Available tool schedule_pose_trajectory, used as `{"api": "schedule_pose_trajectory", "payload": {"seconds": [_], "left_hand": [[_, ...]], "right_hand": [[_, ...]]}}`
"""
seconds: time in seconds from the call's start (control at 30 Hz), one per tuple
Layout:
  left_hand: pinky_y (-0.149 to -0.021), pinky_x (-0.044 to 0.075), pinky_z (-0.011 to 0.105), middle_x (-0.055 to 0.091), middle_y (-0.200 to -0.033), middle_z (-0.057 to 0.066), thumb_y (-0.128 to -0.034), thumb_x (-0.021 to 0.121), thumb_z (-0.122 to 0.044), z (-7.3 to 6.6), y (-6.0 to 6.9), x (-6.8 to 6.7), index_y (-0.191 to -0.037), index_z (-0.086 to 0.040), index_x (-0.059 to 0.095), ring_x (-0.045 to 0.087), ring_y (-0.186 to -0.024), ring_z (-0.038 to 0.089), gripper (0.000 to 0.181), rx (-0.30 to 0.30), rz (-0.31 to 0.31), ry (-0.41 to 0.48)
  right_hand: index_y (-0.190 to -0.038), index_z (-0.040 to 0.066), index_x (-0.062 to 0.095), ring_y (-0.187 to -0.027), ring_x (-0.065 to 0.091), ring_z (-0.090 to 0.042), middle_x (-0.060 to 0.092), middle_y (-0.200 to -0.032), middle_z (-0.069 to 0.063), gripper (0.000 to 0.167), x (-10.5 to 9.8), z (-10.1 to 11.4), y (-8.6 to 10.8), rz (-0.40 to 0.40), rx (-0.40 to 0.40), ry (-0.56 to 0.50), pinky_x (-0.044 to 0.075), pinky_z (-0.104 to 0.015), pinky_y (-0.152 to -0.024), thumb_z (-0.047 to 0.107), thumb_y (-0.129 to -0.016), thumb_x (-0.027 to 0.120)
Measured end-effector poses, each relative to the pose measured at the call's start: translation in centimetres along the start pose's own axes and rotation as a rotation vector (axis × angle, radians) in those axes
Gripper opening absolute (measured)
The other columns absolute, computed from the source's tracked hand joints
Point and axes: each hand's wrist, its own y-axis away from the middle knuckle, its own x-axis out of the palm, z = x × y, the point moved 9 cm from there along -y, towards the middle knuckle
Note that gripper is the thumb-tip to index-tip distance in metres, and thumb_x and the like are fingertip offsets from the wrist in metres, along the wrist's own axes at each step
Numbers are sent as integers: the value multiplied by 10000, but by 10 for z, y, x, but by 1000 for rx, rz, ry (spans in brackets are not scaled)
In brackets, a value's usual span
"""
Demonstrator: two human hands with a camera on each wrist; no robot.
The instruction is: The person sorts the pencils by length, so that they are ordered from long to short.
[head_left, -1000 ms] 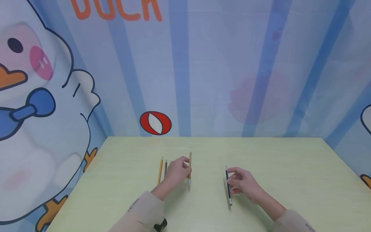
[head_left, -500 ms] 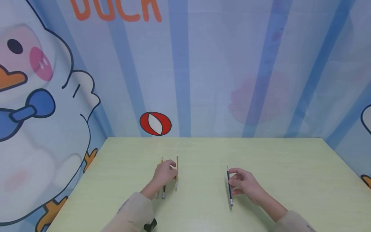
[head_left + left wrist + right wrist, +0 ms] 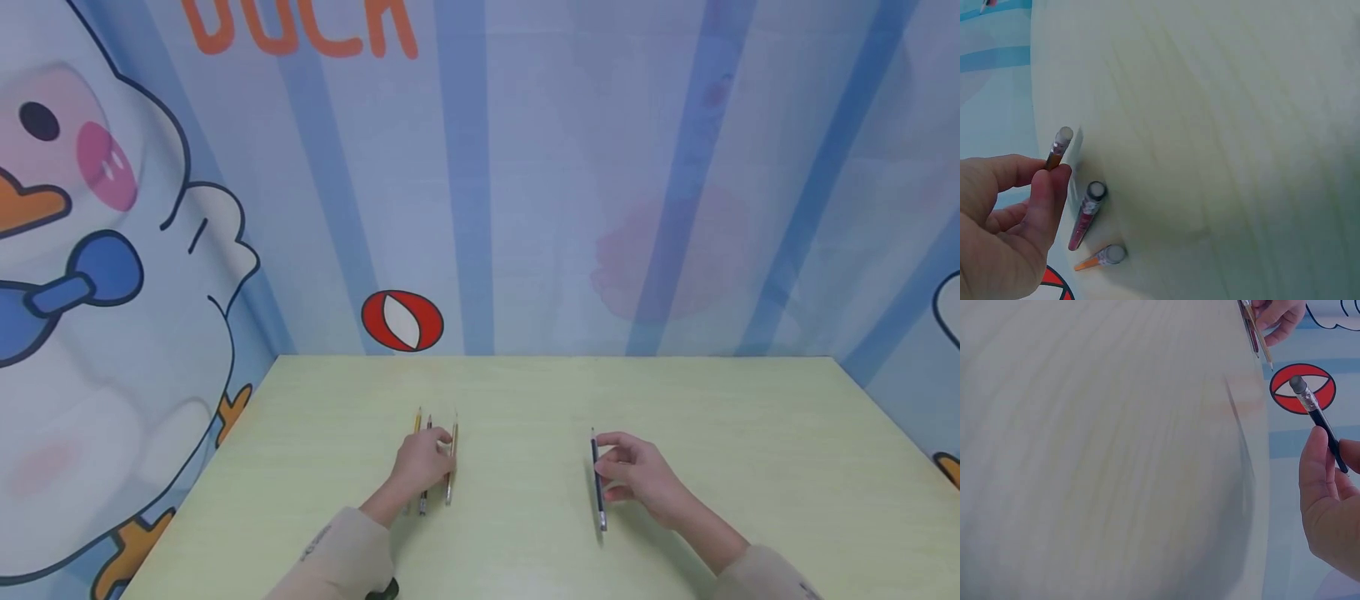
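Observation:
My left hand (image 3: 423, 460) pinches a yellow pencil (image 3: 453, 454) with a white eraser end, between thumb and fingers. In the left wrist view that pencil (image 3: 1059, 149) tilts up off the table. Just left of it lie a dark red pencil (image 3: 1088, 215) and an orange-yellow pencil (image 3: 1107, 256), side by side and partly covered by the hand in the head view. My right hand (image 3: 641, 475) pinches a dark blue pencil (image 3: 598, 483), point away from me. Its grey eraser and metal ferrule show in the right wrist view, where the pencil (image 3: 1319, 419) is held above the table.
The pale green-yellow table (image 3: 510, 550) runs back to a blue striped cloth backdrop (image 3: 540, 167). A printed duck (image 3: 112, 333) and a red-and-white ball (image 3: 402, 321) are part of the cloth. Beige sleeves (image 3: 341, 554) cover both forearms.
My left hand has carried the yellow pencil leftward, beside the two pencils on the table, and slightly toward me in the last half second. My right hand has shifted slightly right with the blue pencil.

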Motion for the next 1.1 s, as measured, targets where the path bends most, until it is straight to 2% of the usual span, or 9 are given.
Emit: {"api": "schedule_pose_trajectory", "payload": {"seconds": [0.2,0.4,0.47,0.63,0.8,0.9,1.1], "left_hand": [[-410,327,198,606,-619,24,-732,558,-10,-4,0,4,-1107,-19,571,458,-450,73,376,70,-24,-98],[-389,308,167,669,-910,111,-741,567,-17,-13,1,7,-1041,-36,627,410,-398,36,306,124,-31,-211],[-396,309,168,660,-970,111,-741,574,-22,-15,1,7,-1024,-40,636,402,-405,37,290,125,-31,-241],[-407,293,194,658,-950,71,-739,587,-53,-15,2,6,-992,-86,655,388,-458,75,265,86,-18,-324],[-448,336,220,665,-905,-2,-734,629,-142,-10,-2,4,-969,-169,670,459,-543,86,239,60,3,-416],[-478,346,222,652,-838,-41,-727,650,-167,-9,-3,1,-937,-182,682,474,-589,83,214,77,14,-427],[-504,333,213,610,-757,-68,-722,672,-177,-6,-2,-3,-933,-165,691,454,-593,76,212,89,32,-391]], "right_hand": [[-1242,-101,315,-683,567,-110,521,-807,-2,479,-1,-2,0,-3,7,-7,502,-265,-598,56,-841,526],[-1242,-93,323,-682,567,-116,527,-801,-3,479,-3,-3,0,-15,10,-5,501,-266,-594,61,-840,534],[-1243,-92,323,-681,565,-119,527,-799,-4,481,-4,-3,0,-17,12,-6,501,-268,-594,63,-840,537],[-1238,-94,324,-676,563,-125,526,-793,-3,481,-5,-4,0,-17,15,-14,501,-271,-596,70,-842,543],[-1240,-91,322,-683,565,-124,527,-799,-5,479,-4,-4,0,-13,17,-12,502,-273,-604,73,-846,539],[-1245,-90,321,-687,567,-125,527,-806,-9,485,-3,-3,0,-9,14,-9,503,-274,-607,76,-845,538],[-1257,-90,316,-694,564,-119,523,-816,-10,501,-1,-2,-2,-10,11,-10,503,-268,-609,74,-840,541]]}}
